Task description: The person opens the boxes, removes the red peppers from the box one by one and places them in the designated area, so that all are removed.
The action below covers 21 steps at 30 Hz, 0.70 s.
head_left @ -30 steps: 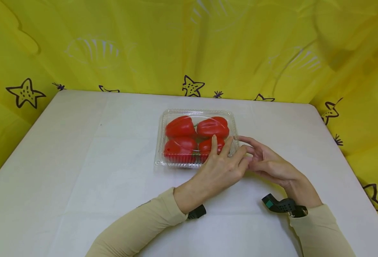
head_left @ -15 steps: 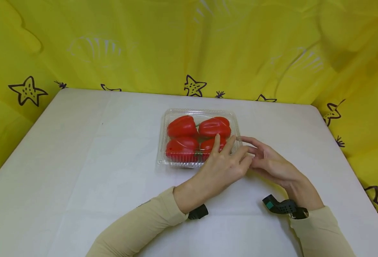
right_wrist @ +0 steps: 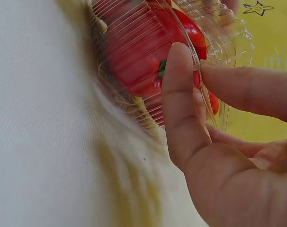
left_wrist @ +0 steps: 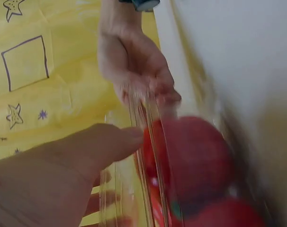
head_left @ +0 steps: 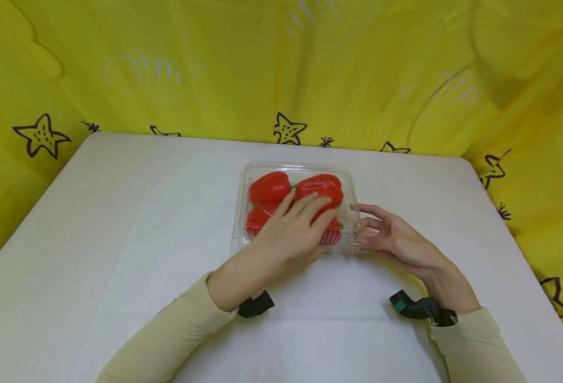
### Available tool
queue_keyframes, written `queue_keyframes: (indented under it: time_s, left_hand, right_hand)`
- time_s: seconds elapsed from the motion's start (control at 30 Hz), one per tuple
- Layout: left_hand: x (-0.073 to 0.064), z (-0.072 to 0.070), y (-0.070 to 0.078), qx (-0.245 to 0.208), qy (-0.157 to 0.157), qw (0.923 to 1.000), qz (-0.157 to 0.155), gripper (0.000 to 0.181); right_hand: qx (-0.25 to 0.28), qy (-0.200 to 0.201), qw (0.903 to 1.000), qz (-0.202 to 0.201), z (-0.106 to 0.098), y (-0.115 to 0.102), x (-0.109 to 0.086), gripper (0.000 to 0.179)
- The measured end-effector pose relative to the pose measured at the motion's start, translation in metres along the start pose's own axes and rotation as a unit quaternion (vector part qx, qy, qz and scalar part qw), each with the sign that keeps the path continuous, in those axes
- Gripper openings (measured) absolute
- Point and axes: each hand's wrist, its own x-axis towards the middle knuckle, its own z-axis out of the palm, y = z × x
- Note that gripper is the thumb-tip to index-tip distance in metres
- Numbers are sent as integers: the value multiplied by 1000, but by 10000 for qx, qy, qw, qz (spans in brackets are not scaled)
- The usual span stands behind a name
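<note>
"Patterned yellow cloth [head_left: 214, 101] fills the top of your head view, behind a white table [head_left: 142, 255]. What stands on that?"

"Your clear container [head_left: 241, 202], flat on the table near the middle of the frame."

"What could go wrong for you from here?"

"Such thin plastic would probably flex. Press unevenly and the lid [head_left: 305, 171] might skew, or one side spring up; lift by the rim [head_left: 296, 164] alone and the load could bend it. You cannot tell from these views whether it is fastened all round."

"How does it look?"

"See-through and shiny, with a ribbed front wall and rounded corners. Inside you have glossy red peppers [head_left: 269, 187]; the rear two show best, with a bit of green stem [head_left: 294, 186] between them. Your left hand [head_left: 286, 236] partly hides the front ones."

"And your fingers?"

"On the left they lie loosely extended over the front of the lid, thumb at the rim; blur hides how firmly they press. Your right hand [head_left: 401, 244] pinches the right edge between thumb and forefinger. Farther out, you wear black wristbands [head_left: 420, 307], and your beige sleeves [head_left: 166, 324] reach the bottom of the frame."
</note>
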Motion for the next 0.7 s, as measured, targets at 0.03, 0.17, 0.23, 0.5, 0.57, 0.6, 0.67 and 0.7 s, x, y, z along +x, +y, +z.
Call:
queue_keyframes:
  time_s: [0.03,0.17,0.23,0.5,0.57,0.6,0.67,0.7]
  left_hand:
    - [-5,-3,-6,-34,-167,9998,-92,59]
    - [-29,-8,-28,-108,-185,9992,-329,63]
    - [-41,-10,-39,-118,-52,9990,-426,66]
    - [-71,-13,-69,-768,68,9884,-1308,101]
    - [-74,-11,-73,-1015,-46,9822,-1579,109]
    - [-76,-9,-74,-1165,-124,9779,-1729,113]
    - [-78,-5,-75,-1515,-186,9680,-1993,117]
    - [-79,-3,-75,-1711,-175,9627,-2087,118]
  right_hand:
    - [-46,18,10000,16,0,-1,0,67]
    - [-165,41,9998,62,1,-2,0,69]
    - [-195,56,9998,66,2,-3,0,69]
    - [-198,5,9998,71,0,-3,-1,68]
    - [-213,13,9997,81,0,-3,-1,68]
    - [-227,25,9997,95,0,-3,-2,68]
    - [-258,34,9996,97,0,-3,-1,68]
    - [-265,29,9996,103,0,-3,-1,68]
